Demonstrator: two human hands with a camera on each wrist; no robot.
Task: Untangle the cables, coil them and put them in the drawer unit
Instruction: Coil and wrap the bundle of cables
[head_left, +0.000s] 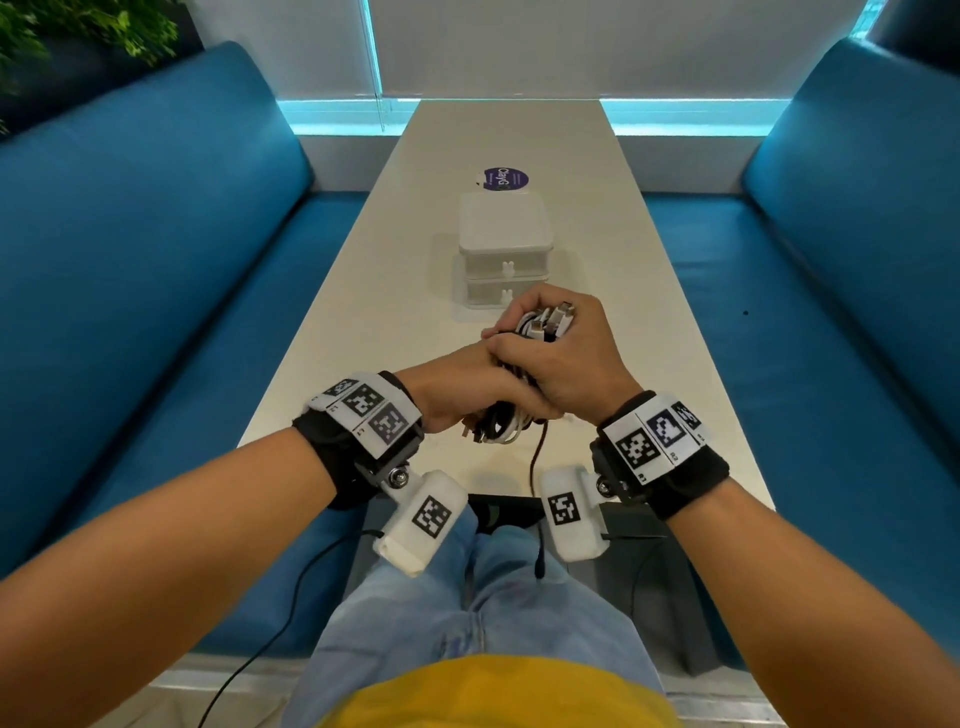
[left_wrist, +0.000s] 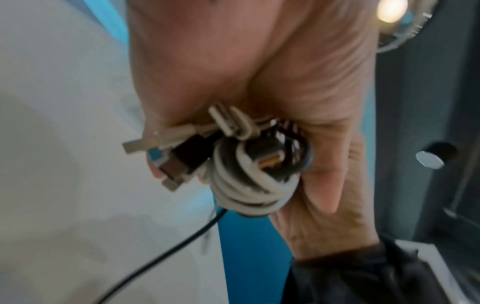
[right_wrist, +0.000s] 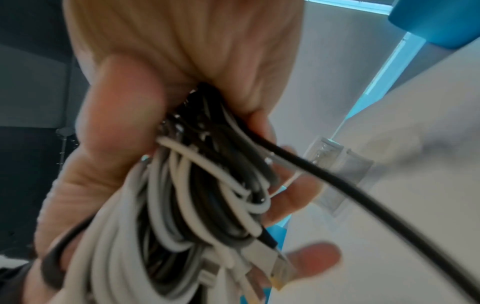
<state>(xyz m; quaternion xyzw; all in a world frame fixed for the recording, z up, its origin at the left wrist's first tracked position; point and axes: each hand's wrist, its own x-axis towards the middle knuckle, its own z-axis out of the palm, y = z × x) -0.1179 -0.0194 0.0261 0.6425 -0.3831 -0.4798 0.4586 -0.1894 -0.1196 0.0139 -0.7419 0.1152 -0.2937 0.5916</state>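
Observation:
A bundle of white and black cables (head_left: 494, 427) is held just above the near part of the table, in front of the white two-drawer unit (head_left: 504, 249), whose drawers are both closed. My left hand (head_left: 462, 395) grips the bundle from the left. My right hand (head_left: 566, 358) wraps over it from the right, and several plugs (head_left: 556, 318) stick out past its fingers. The left wrist view shows coiled white loops (left_wrist: 249, 189) and USB plugs (left_wrist: 166, 148) in the grip. In the right wrist view the looped bundle (right_wrist: 192, 205) fills the palm. One dark strand (head_left: 534, 467) hangs down over the table edge.
The long white table (head_left: 519, 135) runs away from me between two blue benches (head_left: 156, 234). A round purple sticker (head_left: 505, 179) lies behind the drawer unit. My lap in blue jeans (head_left: 467, 597) is below the table's near edge.

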